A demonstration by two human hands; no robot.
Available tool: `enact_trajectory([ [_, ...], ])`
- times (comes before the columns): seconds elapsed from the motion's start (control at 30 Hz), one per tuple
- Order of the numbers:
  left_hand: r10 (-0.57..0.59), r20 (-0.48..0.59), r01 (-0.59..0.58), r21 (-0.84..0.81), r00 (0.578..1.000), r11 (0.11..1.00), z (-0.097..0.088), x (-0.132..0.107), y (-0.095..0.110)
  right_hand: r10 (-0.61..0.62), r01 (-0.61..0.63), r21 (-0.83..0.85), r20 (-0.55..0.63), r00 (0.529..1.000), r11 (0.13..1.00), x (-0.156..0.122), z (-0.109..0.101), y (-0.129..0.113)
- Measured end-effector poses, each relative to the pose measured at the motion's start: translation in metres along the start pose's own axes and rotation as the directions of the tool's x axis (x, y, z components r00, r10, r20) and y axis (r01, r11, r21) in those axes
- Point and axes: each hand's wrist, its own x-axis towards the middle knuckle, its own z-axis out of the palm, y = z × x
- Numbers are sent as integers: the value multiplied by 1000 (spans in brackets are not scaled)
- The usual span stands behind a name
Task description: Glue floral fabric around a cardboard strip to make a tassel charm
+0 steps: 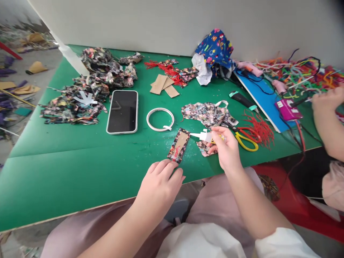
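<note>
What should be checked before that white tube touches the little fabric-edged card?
1. The card is pinned: ok, the left hand presses its near end.
2. The tube is gripped: ok, the right hand pinches it.
3. The tube points at the card: ok, its tip is at the far corner.
4. The tube is uncapped: cannot tell.
5. The card lies flat on the table: ok.
6. The scissors are out of the way: not ok, they lie close beside the right hand.
</note>
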Motion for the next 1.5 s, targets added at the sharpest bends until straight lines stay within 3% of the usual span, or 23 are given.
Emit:
enact_trajectory([
  [0.37,49,-35,-47,35,998,998,1,0,-1,-40,40,-37,-15,999,999,3,4,-1],
  [0.77,48,-38,-47,39,998,998,0,1,-1,4,-4,-51,16,1000,999,-6,4,-2],
  [0.97,40,-22,-39,33,999,999,0,0,-1,5,2,-69,101,995,998,-8,3,-5],
  [1.17,39,-26,-39,24,999,999,0,0,0,-70,70,-100,-2,998,993,6,4,-5],
  [1.5,29,-24,-29,10,999,1000,0,2,-1,-26,31,-121,46,999,992,1,2,-3],
])
